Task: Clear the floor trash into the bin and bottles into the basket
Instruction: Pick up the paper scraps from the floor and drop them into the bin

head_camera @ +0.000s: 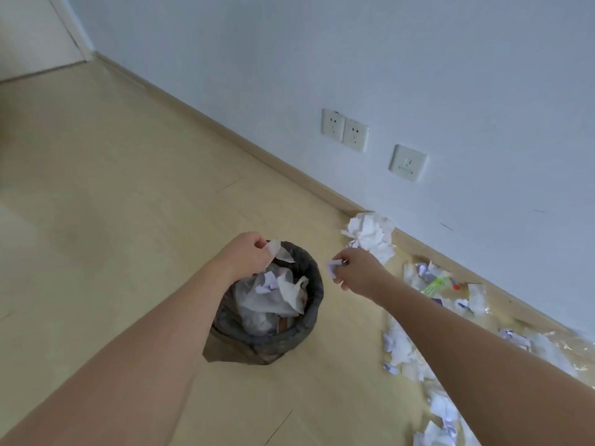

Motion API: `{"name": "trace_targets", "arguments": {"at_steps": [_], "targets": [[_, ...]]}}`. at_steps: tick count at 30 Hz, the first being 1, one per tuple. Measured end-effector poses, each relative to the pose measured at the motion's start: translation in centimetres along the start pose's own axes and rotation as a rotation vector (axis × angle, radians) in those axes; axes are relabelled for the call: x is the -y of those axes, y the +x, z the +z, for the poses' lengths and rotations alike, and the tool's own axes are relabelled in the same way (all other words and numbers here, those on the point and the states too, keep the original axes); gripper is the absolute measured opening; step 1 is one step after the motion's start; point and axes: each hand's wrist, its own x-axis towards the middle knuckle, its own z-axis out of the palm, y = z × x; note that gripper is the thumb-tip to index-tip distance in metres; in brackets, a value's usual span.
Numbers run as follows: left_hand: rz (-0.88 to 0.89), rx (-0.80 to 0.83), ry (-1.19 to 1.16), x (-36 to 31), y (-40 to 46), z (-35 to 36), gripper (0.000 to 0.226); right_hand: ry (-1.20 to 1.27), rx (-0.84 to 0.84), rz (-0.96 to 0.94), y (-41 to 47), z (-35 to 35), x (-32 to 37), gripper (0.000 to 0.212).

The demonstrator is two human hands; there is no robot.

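Sitting on pale wood-look flooring, the round bin (309, 323) with its wrinkled black liner is holding crumpled paper. The left hand (246, 254) is pinching a thin white scrap (278, 251) above it; the right hand (360, 272) is gripping a crumpled paper wad (333, 268) beside the rim.

Bin (309, 320) stands left of trash (428, 320) strewn along the wall (386, 75).

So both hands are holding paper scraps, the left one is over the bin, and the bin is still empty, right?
Not quite. In the head view the bin is not empty: it already holds crumpled paper and plastic. The rest stands: the left hand holds a scrap over the bin, and the right hand holds another beside it.
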Motion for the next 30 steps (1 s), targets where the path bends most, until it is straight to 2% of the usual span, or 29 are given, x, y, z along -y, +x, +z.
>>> {"name": "trace_targets", "arguments": {"at_steps": [2, 5, 8, 10, 12, 14, 16, 19, 22, 26, 30], "targets": [[0.001, -0.039, 0.124, 2.5, 0.1, -1.1, 0.030, -0.075, 0.045, -0.013, 1.0, 3.4, 1.7, 0.023], [0.011, -0.055, 0.153, 5.4, 1.0, -1.2, 0.031, -0.180, 0.082, -0.002, 3.0, 7.9, 3.2, 0.019], [0.004, -0.008, 0.264, 7.7, 2.8, 0.0, 0.015, -0.271, 0.127, 0.019, 5.0, 10.8, 2.7, 0.023], [-0.011, 0.015, 0.401, 8.7, 3.9, 0.8, 0.014, -0.328, 0.147, 0.003, 5.6, 11.4, 1.9, 0.003], [0.019, -0.044, 0.482, 8.8, 4.9, 1.5, 0.021, -0.323, 0.092, -0.019, 5.9, 10.5, 0.7, 0.029], [0.099, -0.152, 0.493, 7.4, 5.6, 2.2, 0.020, -0.322, 0.023, -0.016, 6.1, 8.4, -0.8, 0.035], [0.193, -0.194, 0.488, 4.8, 6.2, 3.2, 0.015, -0.339, -0.030, 0.031, 6.7, 5.4, -2.9, 0.036], [0.329, -0.131, 0.493, 0.0, 7.7, 5.7, 0.018, -0.372, -0.106, 0.135, 7.9, 0.8, -6.9, 0.040], [0.379, -0.005, 0.523, -4.3, 10.2, 9.3, 0.030, -0.379, -0.164, 0.201, 9.0, -3.0, -11.2, 0.042], [0.342, 0.159, 0.611, -7.7, 14.4, 14.8, 0.037, -0.482, -0.173, 0.215, 11.8, -4.6, -16.7, 0.045], [0.256, 0.267, 0.668, -8.1, 19.3, 19.9, 0.047, -0.558, -0.125, 0.163, 16.2, -2.9, -21.4, 0.040]]}}
